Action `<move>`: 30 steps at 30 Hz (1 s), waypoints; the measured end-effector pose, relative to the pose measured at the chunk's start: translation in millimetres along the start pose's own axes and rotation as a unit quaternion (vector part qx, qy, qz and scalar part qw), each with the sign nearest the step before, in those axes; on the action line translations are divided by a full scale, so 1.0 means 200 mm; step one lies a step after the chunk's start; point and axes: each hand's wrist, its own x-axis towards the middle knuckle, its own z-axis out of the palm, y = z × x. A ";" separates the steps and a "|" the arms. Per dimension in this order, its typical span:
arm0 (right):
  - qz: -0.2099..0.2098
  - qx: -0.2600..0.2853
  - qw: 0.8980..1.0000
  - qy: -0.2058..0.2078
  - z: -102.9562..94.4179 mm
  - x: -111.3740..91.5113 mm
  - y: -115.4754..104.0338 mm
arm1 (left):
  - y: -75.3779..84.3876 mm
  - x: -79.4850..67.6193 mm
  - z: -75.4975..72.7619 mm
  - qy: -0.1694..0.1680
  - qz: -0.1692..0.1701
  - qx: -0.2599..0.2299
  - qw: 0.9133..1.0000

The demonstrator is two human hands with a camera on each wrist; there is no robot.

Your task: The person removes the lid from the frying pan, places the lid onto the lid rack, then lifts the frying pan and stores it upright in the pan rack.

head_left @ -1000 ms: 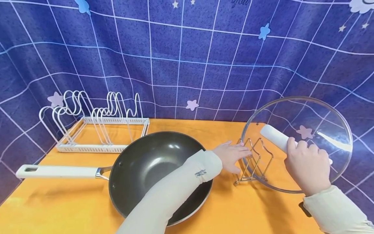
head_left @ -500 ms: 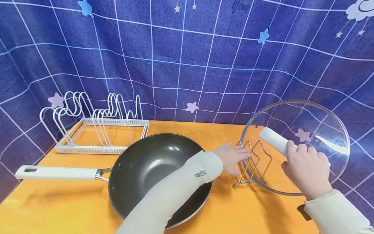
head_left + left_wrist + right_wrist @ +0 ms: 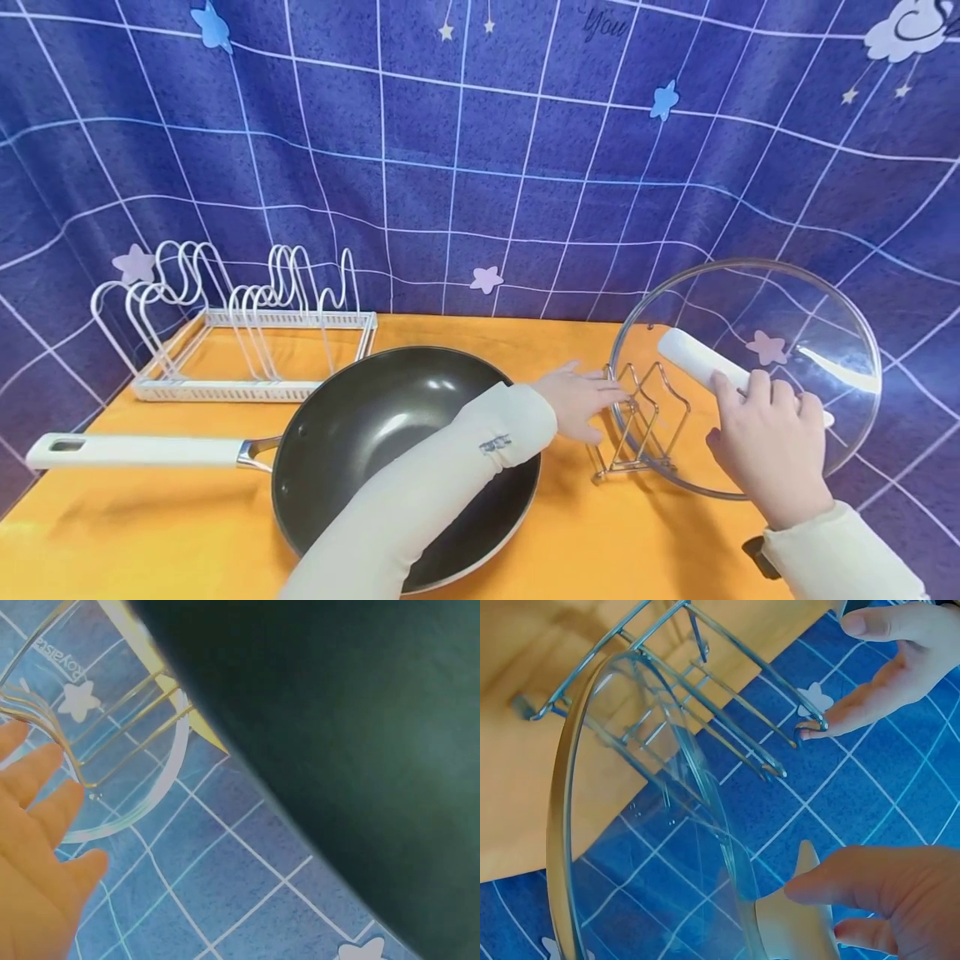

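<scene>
My right hand (image 3: 776, 450) grips the white handle (image 3: 693, 354) of a large glass lid (image 3: 832, 350) with a metal rim. The lid stands tilted nearly upright, its lower left rim between the wires of a small gold wire rack (image 3: 643, 467). Seen from the right wrist, my thumb lies along the handle (image 3: 787, 922). My left hand (image 3: 573, 402) reaches across the wok with fingers spread, fingertips at the rack's left wire. In the left wrist view the fingers of that hand (image 3: 34, 862) are extended beside the wires (image 3: 131, 712).
A dark wok (image 3: 360, 425) with a long white handle (image 3: 142, 450) sits under my left forearm. Behind it, at the left, is a white wire rack (image 3: 232, 390) with upright loops. An orange cloth (image 3: 585, 533) covers the table, and a blue gridded curtain (image 3: 420, 192) hangs behind.
The head view has shifted slightly, and the lid and right hand sit a little further left in it. My left hand stays at the rack and my right keeps its grip on the handle.
</scene>
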 end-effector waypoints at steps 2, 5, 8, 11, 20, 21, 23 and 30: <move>0.004 0.006 1.000 0.009 0.01 -0.01 -0.02 | -0.01 -0.02 0.01 -0.003 -0.002 -0.007 1.000; 0.013 0.010 1.000 -0.006 0.00 -0.02 -0.07 | -0.03 -0.05 0.01 -0.008 -0.006 -0.021 1.000; 0.022 0.015 0.998 -0.058 -0.03 -0.03 -0.12 | -0.04 -0.07 0.01 -0.012 -0.015 -0.032 0.999; 0.026 0.031 0.994 -0.106 -0.05 -0.04 -0.19 | -0.05 -0.09 0.00 -0.020 -0.021 -0.033 0.999; 0.023 0.220 0.970 -0.097 -0.02 -0.10 -0.46 | -0.05 -0.25 -0.02 -0.013 -0.012 0.021 1.000; 0.035 0.255 0.961 -0.101 -0.01 -0.12 -0.50 | -0.05 -0.27 -0.03 -0.004 -0.005 0.030 1.000; 0.079 0.330 0.933 -0.123 -0.02 -0.14 -0.57 | -0.05 -0.32 -0.03 0.013 0.011 0.050 0.999; 0.227 0.464 0.831 -0.207 -0.02 -0.16 -0.70 | -0.08 -0.51 -0.02 0.061 0.034 0.090 0.993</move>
